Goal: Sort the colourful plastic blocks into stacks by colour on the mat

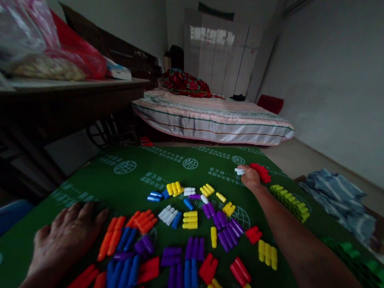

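My left hand [65, 234] rests flat with fingers spread on the green printed cloth [164, 166], just left of some orange bullet-shaped plastic pieces [111, 237]. At the far right, my right hand [250, 177] pinches a small white plastic piece [239, 171] above the cloth. Beside that hand lies a cluster of red pieces [263, 172], partly hidden behind it. Between my arms are small groups of similar pieces: purple [228, 235], blue [128, 272], yellow [190, 220] and white [168, 214].
Light-green pieces [289, 202] stand in rows right of my right forearm, with darker green pieces [361, 265] nearer. A bed [213, 117] lies beyond the table. A desk [117, 85] with plastic bags is at left. Crumpled striped fabric [339, 200] lies at right.
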`<state>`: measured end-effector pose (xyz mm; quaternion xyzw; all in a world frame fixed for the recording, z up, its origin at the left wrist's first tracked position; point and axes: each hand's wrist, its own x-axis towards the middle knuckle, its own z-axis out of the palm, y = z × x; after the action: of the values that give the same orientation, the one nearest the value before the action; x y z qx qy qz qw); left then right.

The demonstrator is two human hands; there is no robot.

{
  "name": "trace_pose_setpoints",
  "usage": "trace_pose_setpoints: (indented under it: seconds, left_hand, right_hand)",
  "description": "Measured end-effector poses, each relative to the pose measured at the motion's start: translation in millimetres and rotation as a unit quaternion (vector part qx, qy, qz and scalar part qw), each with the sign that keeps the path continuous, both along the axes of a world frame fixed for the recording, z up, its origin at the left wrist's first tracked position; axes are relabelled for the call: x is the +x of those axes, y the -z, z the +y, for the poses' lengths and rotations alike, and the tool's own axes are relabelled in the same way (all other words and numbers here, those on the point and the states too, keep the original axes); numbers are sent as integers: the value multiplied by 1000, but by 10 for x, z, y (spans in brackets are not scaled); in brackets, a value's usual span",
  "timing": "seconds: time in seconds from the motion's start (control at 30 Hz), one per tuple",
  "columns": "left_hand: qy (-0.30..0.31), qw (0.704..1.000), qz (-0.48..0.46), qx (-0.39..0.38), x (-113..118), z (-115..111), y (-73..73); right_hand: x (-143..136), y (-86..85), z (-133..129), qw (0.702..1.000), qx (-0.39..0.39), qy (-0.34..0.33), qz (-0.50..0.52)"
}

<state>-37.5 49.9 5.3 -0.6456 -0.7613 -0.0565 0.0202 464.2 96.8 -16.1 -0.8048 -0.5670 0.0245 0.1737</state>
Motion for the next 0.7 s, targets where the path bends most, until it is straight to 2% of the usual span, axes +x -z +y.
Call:
trace_pose_setpoints:
  seconds: [0.1,0.2,0.37,0.43,0.57,0.7]
  left_hand:
    - [-21,999,24,-7,27,-9,6]
    - [-15,999,35,-8,26,-10,9]
    - [-12,999,34,-12,40,-26,-25]
    - [-12,999,31,-8,53,-38,-33]
    - [-13,1000,17,-10,83,-62,-41]
    - [-17,1000,18,-7,80,-59,-34]
  right_hand:
    - [-80,-93,-77,1000,7,3,-21]
    - [-338,-227,-157,999,15,-27,-41]
    - [-1114,-484,-273,975,-18,-218,-44]
    - [-1392,-584,-315,963,-47,-261,-50]
    - [-1693,-698,-395,953,-121,-267,-82]
    - [-1737,-663,-469,940,-188,-268,-95]
